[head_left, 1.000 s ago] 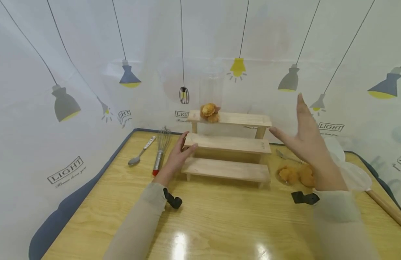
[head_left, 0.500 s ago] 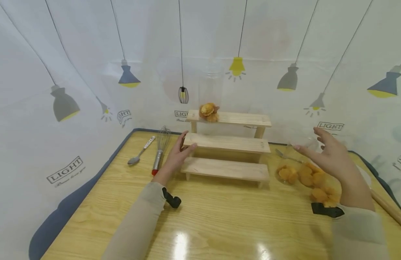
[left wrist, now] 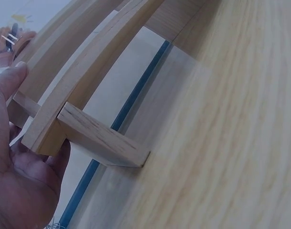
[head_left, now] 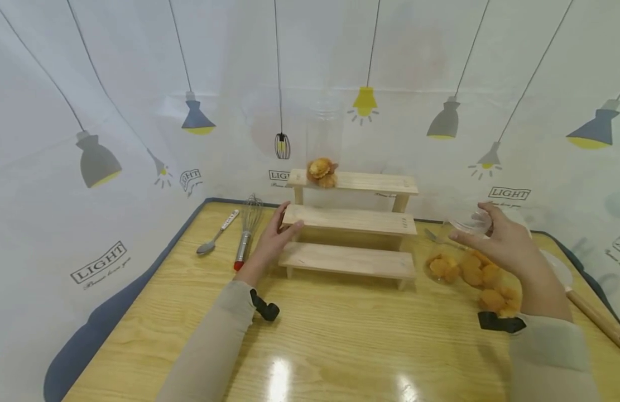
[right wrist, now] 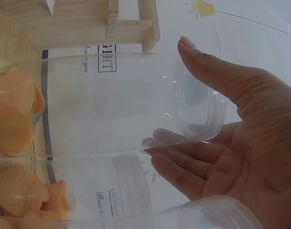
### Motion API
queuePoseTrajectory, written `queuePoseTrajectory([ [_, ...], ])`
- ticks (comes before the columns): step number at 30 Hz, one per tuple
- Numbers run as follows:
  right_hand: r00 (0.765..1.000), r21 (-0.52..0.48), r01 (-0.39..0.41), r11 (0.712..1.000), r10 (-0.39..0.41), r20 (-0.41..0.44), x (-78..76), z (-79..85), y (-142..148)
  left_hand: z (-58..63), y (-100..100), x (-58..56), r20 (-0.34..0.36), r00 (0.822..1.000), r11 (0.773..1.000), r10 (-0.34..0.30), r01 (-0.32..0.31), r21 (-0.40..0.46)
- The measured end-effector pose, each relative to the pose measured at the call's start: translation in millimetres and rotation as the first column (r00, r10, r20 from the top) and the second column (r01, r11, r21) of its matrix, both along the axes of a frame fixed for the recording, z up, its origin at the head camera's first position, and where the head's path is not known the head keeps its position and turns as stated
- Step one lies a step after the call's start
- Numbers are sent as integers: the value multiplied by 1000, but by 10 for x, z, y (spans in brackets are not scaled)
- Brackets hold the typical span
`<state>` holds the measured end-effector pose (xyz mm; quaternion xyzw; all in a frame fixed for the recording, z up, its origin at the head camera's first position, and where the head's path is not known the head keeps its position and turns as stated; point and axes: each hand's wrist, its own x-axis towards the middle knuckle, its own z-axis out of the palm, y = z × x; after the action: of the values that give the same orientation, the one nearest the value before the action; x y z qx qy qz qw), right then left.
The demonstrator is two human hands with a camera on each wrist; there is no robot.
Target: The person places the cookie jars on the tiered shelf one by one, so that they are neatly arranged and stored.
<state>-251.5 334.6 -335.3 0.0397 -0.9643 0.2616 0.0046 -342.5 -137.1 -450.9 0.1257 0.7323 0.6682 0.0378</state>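
A three-tier wooden display stand [head_left: 350,219] stands on the table. My left hand [head_left: 278,237] grips the left end of its middle tier; in the left wrist view the thumb lies above the board [left wrist: 64,90] and fingers reach beneath it. My right hand [head_left: 510,251] is around the upper part of a clear jar [right wrist: 112,105] with orange chips [right wrist: 14,109] at its bottom. Its fingers are loosely bent, and the thumb looks apart from the jar wall. Another clear jar [head_left: 323,134] with chips stands on the top tier, at the left.
More clear jars of chips [head_left: 498,301] stand beside the right hand. A fork [head_left: 437,239] lies behind them, and a wooden-handled utensil [head_left: 598,321] lies at the right. Left of the stand are a whisk [head_left: 246,234] and a spoon [head_left: 216,237]. A lamp-print backdrop [head_left: 229,67] rises behind.
My right hand has come down and right from the stand's top tier to a jar on the right, its fingers drawing in around it. The left hand has stayed on the stand.
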Motion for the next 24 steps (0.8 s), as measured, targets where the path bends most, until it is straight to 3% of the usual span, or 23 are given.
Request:
queuePoseTrajectory([
  [7, 1000, 18, -9, 1000, 8, 8, -11, -29, -12, -9, 6, 12, -14, 1000, 1000, 14, -14, -3],
  [14, 1000, 47, 0, 999, 0, 10, -35, -53, -11, 23, 3, 23, 21, 1000, 1000, 12, -11, -22],
  [22, 1000, 43, 17, 999, -17, 14, -19, -39, -33, 296, 20, 205, 45, 999, 999, -15, 16, -34],
  [24, 1000, 44, 25, 999, -25, 3, -15, -40, -38, 313, 24, 220, 42, 999, 999, -17, 18, -32],
])
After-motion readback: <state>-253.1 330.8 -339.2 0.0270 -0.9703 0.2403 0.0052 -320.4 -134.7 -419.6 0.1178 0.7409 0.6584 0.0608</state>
